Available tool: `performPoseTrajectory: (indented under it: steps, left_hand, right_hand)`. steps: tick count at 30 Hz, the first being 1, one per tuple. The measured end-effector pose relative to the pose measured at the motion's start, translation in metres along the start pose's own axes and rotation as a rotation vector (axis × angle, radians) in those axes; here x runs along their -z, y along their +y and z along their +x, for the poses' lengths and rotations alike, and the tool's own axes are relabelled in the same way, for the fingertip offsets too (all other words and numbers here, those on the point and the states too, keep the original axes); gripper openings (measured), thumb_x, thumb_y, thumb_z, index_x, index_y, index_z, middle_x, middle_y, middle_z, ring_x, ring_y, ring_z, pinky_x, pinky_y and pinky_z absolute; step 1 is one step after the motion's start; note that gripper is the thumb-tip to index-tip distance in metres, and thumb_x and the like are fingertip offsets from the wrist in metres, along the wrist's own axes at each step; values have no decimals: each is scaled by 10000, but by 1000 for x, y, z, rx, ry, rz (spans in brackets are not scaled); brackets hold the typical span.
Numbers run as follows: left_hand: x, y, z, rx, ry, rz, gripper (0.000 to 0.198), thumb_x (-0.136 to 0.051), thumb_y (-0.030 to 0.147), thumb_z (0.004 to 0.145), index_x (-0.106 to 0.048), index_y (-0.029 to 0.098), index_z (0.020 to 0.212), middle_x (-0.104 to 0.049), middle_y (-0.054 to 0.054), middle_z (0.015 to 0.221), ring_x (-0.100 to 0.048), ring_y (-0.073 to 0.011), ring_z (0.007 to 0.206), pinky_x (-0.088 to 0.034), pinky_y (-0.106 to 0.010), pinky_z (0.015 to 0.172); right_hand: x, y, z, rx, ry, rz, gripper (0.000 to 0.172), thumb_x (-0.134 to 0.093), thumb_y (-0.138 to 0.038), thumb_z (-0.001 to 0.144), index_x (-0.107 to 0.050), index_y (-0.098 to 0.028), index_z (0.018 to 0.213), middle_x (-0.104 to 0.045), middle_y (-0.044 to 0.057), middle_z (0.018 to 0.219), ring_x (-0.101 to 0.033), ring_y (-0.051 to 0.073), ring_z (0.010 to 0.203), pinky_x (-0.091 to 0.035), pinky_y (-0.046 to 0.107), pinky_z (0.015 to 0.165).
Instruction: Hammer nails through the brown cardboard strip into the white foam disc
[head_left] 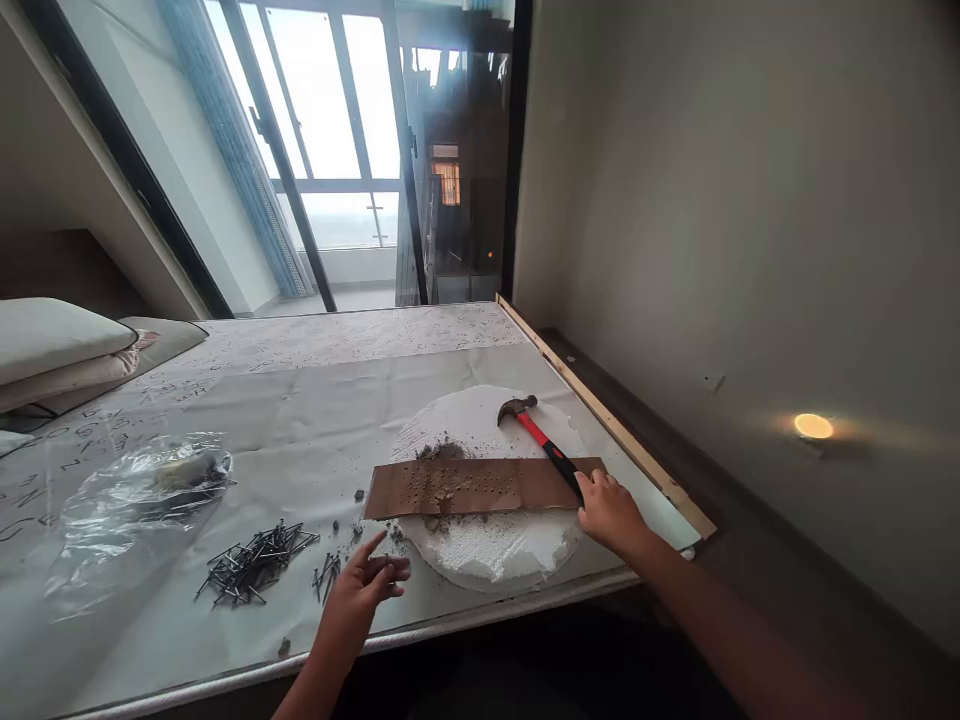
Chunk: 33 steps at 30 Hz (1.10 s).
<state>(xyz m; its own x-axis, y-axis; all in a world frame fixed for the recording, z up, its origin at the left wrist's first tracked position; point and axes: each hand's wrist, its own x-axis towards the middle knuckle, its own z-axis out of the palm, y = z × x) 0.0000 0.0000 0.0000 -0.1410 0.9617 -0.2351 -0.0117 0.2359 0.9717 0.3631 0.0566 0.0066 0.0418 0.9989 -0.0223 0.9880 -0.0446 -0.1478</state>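
A brown strip of board full of small holes lies across a round white foam disc on a cloth-covered surface. A claw hammer with a red and black handle rests on the disc. My right hand is closed around the end of the hammer's handle, beside the strip's right end. My left hand hovers near the front edge with fingers loosely apart, index finger raised, holding nothing. It is just right of a pile of dark nails and a smaller cluster of nails.
A crumpled clear plastic bag lies at the left. Folded cushions are stacked at the far left. A wooden batten runs along the surface's right edge, next to a grey wall. Glass doors stand behind.
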Motion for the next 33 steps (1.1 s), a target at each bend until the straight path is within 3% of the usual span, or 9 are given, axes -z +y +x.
performPoseTrajectory:
  steps: [4,8,11,14,18,21,24,29,33]
  left_hand:
    - [-17,8,-13,117,-116,-81,474,-773,408,513,-578,157,865,-694,-100,831,-658,-258,818,-527,-299,623]
    - [-20,8,-11,136,-113,-85,430,-793,446,436,-602,156,691,-698,-93,819,-657,-254,818,-525,-299,640]
    - [-21,6,-6,15,-98,41,439,-760,514,440,-625,152,649,-692,-102,865,-646,-236,792,-516,-284,608]
    - [-28,8,2,-164,-54,235,441,-684,568,525,-647,151,663,-682,-77,757,-619,-189,658,-477,-259,528]
    - [-45,23,19,-364,-15,404,323,-617,495,649,-679,184,706,-675,-48,708,-615,-182,664,-475,-255,565]
    - [-62,33,37,-464,-3,464,252,-585,422,705,-691,195,730,-682,-52,747,-624,-186,688,-486,-262,588]
    - [-77,32,58,-520,10,523,210,-558,347,736,-691,185,740,-684,-59,776,-624,-179,687,-494,-271,605]
    - [-91,10,80,-591,64,588,162,-547,275,752,-686,193,750,-682,-48,782,-620,-171,718,-497,-281,656]
    - [-93,-1,83,-631,58,583,141,-554,254,757,-681,192,755,-679,-50,800,-614,-169,750,-490,-286,693]
  right_hand:
    - [0,-5,18,-35,-83,-51,555,-573,-97,737,-428,-79,1272,-542,175,1083,-519,292,997,-413,378,802]
    - [9,-9,35,-94,-149,-32,511,-588,-216,807,-402,-125,1274,-539,121,1133,-536,246,994,-440,403,820]
    - [16,-15,47,-128,-184,25,414,-551,-272,853,-441,-147,1232,-549,94,1119,-558,220,954,-463,410,808]
    - [23,-18,57,-167,-233,111,318,-540,-292,864,-508,-148,1145,-572,72,1068,-576,197,899,-484,395,775]
    - [40,-15,53,-186,-245,290,246,-533,-302,864,-542,-142,1051,-583,49,978,-578,167,812,-493,342,700]
    - [55,-11,28,-139,-275,503,274,-491,-283,859,-510,-112,1072,-556,11,730,-543,132,598,-452,263,534]
    - [61,-12,-16,-60,-333,729,390,-392,-365,870,-423,-125,1176,-416,-72,550,-430,93,412,-382,221,402]
    - [48,-22,-91,3,-505,1227,606,-487,-440,766,-364,-101,1253,-299,-145,349,-284,81,264,-246,180,283]
    - [38,-33,-126,-11,-578,1344,739,-516,-463,755,-287,-67,1335,-319,-140,308,-223,61,247,-158,164,277]
